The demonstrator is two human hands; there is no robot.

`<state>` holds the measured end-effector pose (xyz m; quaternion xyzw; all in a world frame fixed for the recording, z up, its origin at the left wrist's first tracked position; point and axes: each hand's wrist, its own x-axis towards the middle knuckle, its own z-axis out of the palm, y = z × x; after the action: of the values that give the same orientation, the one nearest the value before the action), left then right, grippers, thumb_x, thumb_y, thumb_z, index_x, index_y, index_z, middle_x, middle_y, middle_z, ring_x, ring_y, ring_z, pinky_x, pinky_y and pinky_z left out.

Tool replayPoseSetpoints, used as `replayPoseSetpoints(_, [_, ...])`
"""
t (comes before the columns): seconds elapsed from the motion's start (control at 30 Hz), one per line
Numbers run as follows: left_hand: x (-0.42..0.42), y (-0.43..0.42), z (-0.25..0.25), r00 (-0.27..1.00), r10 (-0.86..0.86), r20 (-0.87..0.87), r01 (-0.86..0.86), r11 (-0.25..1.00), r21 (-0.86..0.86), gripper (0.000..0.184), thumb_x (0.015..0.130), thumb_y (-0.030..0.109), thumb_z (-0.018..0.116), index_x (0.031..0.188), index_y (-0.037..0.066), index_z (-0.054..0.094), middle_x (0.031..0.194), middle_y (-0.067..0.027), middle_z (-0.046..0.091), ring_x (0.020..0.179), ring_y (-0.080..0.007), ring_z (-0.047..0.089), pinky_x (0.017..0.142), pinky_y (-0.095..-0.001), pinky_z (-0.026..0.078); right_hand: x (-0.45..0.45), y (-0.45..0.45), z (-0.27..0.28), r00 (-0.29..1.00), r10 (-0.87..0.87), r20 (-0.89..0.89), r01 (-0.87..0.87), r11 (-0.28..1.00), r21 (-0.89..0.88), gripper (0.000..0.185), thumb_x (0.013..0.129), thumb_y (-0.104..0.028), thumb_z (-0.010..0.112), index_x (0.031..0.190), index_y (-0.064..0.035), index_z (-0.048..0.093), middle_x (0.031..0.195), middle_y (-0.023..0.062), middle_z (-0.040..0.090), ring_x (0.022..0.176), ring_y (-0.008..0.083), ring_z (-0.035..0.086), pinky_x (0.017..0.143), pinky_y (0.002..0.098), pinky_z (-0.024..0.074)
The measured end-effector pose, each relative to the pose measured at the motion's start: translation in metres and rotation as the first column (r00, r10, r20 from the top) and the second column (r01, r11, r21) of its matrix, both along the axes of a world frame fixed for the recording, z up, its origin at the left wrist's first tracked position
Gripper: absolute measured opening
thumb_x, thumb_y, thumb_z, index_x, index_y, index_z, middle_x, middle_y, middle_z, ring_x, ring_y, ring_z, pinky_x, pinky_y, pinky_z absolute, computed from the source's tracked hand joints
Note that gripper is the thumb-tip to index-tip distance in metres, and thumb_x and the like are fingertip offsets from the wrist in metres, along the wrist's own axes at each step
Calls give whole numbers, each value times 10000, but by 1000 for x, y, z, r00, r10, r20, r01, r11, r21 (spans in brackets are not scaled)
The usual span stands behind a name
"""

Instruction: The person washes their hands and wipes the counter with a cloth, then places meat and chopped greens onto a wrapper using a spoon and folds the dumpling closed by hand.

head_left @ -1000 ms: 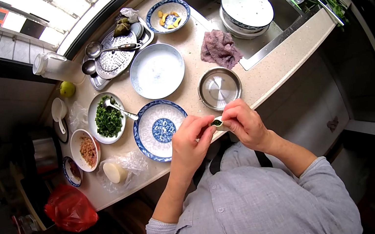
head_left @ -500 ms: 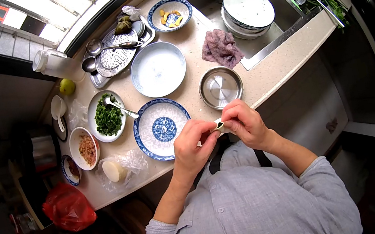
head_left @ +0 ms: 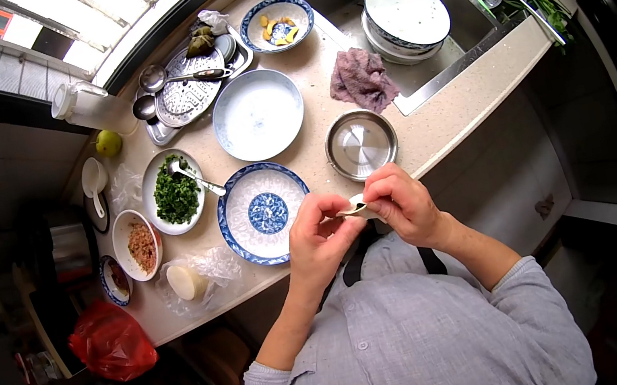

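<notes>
Between my two hands, in front of the counter edge, is a pale dumpling wrapper (head_left: 357, 205) folded over with a dark green bit showing at its opening. The fingers of my left hand (head_left: 322, 233) pinch one end of it. My right hand (head_left: 402, 205) pinches the other end between thumb and fingers. Just left of my left hand lies a white plate with a blue patterned rim (head_left: 267, 212). A shallow steel bowl with water (head_left: 361, 144) stands beyond my right hand. A stack of round wrappers (head_left: 187, 281) sits on clear plastic at the left.
Chopped greens (head_left: 176, 197) with a spoon fill a white plate; minced filling (head_left: 141, 247) lies in a bowl beside it. A large pale plate (head_left: 259, 114), a purple cloth (head_left: 361, 79) and a sink (head_left: 421, 84) with stacked dishes are farther back. A red bag (head_left: 111, 340) hangs at left.
My left fingers have shifted slightly along the wrapper, and its near left edge shows more. Both hands still pinch it in about the same place. The view has shifted slightly.
</notes>
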<state>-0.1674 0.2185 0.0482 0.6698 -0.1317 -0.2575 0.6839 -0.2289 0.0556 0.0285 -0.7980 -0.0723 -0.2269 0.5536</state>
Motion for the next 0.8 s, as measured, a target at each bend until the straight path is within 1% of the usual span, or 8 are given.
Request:
replayPoseSetpoints(0.1, [1,-1,1,992,-38,-118,24,993,-120,201,756,11,713,947,26,653,918,-7,471,730,-56,509,599,-177,470,0,0,0,1000,-1,26,1,1000,-10,117,822,8,606,918,-14,543,878,129,550,732,257,549,633,320,466])
replayPoseSetpoints(0.2, [5,-1,-5,981,-72,182,68,997,30,262,743,28,730,998,50,672,904,3,444,689,-45,475,556,-162,449,0,3,-1,999,15,30,-15,1000,5,123,816,4,615,916,-15,545,875,127,551,725,255,549,621,319,467])
replayPoseSetpoints(0.3, [4,-1,-1,984,-78,161,58,990,125,219,740,40,736,954,59,693,896,-4,454,682,-39,470,514,-154,420,0,2,-2,998,13,55,-12,1000,-18,124,814,2,620,914,-16,548,873,123,554,717,249,550,611,316,466])
replayPoseSetpoints(0.4, [2,-2,-4,981,-46,187,28,995,98,154,742,41,731,892,42,698,870,-6,472,670,-38,472,512,-160,398,1,2,-2,998,10,70,-7,999,-39,121,815,4,618,912,-17,549,862,119,557,711,246,548,610,315,466])
replayPoseSetpoints(0.5, [3,-2,-7,945,-52,324,27,996,80,148,732,16,730,875,29,691,865,-5,491,643,-44,469,503,-163,369,1,1,-2,996,7,87,-2,998,-56,131,809,3,626,914,-16,551,854,119,565,708,246,558,603,314,470])
replayPoseSetpoints(0.6, [4,-3,-8,889,-44,456,-11,993,116,130,734,33,732,856,30,687,837,-6,503,654,-56,463,512,-181,347,0,1,-3,995,8,104,-1,998,-70,150,803,-3,637,926,-13,553,851,121,571,707,249,573,590,309,475])
replayPoseSetpoints(0.7, [1,-3,-9,874,1,487,-72,989,128,132,731,43,734,853,38,682,831,-11,509,655,-67,451,532,-195,346,2,2,-4,991,3,137,8,997,-82,177,792,-7,651,944,-11,561,852,122,577,705,251,584,578,303,478])
replayPoseSetpoints(0.8, [-1,-3,-10,844,21,536,-111,984,137,123,748,37,721,862,23,677,860,-16,506,678,-62,477,519,-185,365,3,7,0,997,-19,78,18,1000,13,197,783,8,656,961,-1,572,861,114,577,692,229,578,571,291,474])
